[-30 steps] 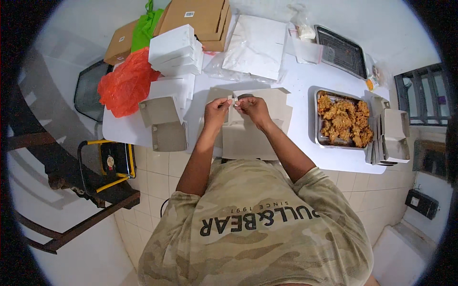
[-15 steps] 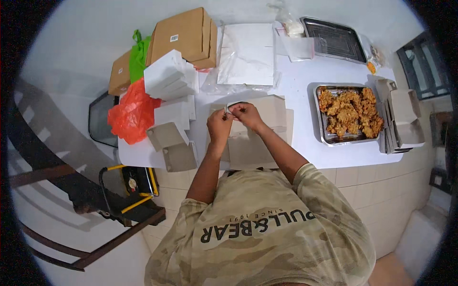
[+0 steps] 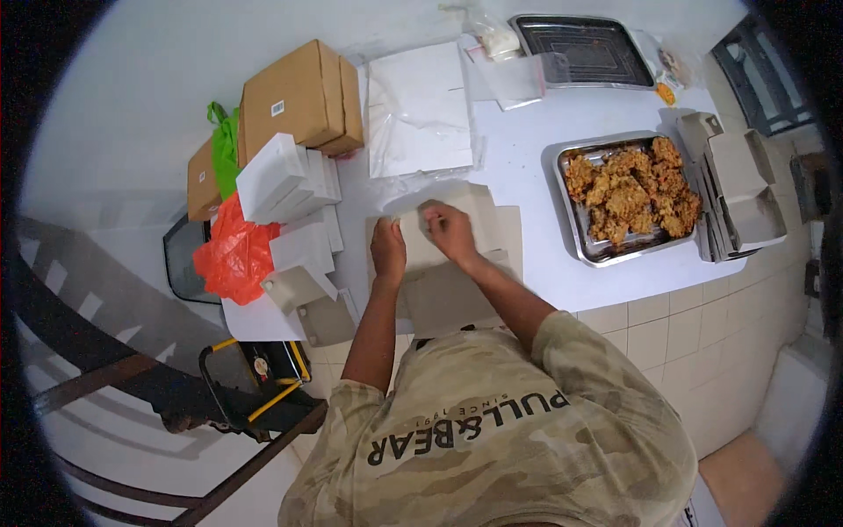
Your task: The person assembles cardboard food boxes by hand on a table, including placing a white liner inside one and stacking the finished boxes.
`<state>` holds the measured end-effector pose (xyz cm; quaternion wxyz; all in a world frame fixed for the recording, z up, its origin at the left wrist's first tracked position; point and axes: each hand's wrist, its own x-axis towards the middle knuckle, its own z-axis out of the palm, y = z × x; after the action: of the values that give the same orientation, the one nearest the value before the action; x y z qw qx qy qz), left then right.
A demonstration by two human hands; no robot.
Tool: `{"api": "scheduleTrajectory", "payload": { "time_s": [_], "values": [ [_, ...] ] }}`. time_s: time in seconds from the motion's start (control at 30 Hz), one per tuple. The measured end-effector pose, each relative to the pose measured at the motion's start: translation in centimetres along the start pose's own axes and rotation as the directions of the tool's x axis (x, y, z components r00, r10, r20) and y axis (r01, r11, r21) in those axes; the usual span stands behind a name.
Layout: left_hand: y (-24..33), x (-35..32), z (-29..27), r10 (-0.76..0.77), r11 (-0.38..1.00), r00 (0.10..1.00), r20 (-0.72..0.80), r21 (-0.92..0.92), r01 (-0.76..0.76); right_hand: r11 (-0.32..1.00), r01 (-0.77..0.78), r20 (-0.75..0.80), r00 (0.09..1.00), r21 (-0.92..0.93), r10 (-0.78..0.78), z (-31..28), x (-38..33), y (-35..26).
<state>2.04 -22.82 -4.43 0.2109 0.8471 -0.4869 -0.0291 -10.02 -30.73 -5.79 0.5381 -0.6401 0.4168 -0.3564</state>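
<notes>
A grey-brown cardboard food box [image 3: 448,294], partly unfolded, lies in front of me at the table's near edge. My left hand [image 3: 388,249] is closed at its left side, thumb up, gripping the cardboard edge. Over the raised panel, my right hand [image 3: 451,233] has its fingers curled in, slightly blurred; whatever lies between them is hidden. The two hands are apart. Left of the box, another folded-open carton [image 3: 327,318] sits by the table edge.
At right, a metal tray [image 3: 584,256] holds fried pieces [image 3: 625,198], beside stacked open cartons [image 3: 746,193]. White flat sheets [image 3: 420,114] in plastic and an empty dark tray [image 3: 587,53] lie at the back. Brown boxes [image 3: 294,97], white cartons [image 3: 279,176] and a red bag [image 3: 235,250] stand left.
My hands, together at the box's upper corner before, have separated. The right has pulled away from the left, which has come down along the box's side. The whole view has shifted slightly.
</notes>
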Motion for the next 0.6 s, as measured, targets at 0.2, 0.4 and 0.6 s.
{"api": "scheduleTrajectory", "payload": {
  "time_s": [0.2,0.4,0.6],
  "values": [
    [-1.7,-0.4,1.2,-0.102,0.992,0.99,0.096,0.086,0.093,0.811,0.068,-0.295,0.911,-0.58,-0.288,-8.3,2.4,1.0],
    [-1.6,-0.1,0.4,-0.129,0.991,0.959,0.254,0.058,0.118,0.98,-0.155,0.007,0.988,-0.124,0.157,-9.0,3.6,3.9],
    [-0.8,-1.6,0.0,-0.101,0.861,0.991,-0.09,0.492,0.132,0.992,-0.127,0.095,0.988,0.018,0.125,-9.4,1.7,0.3]
  ]
}}
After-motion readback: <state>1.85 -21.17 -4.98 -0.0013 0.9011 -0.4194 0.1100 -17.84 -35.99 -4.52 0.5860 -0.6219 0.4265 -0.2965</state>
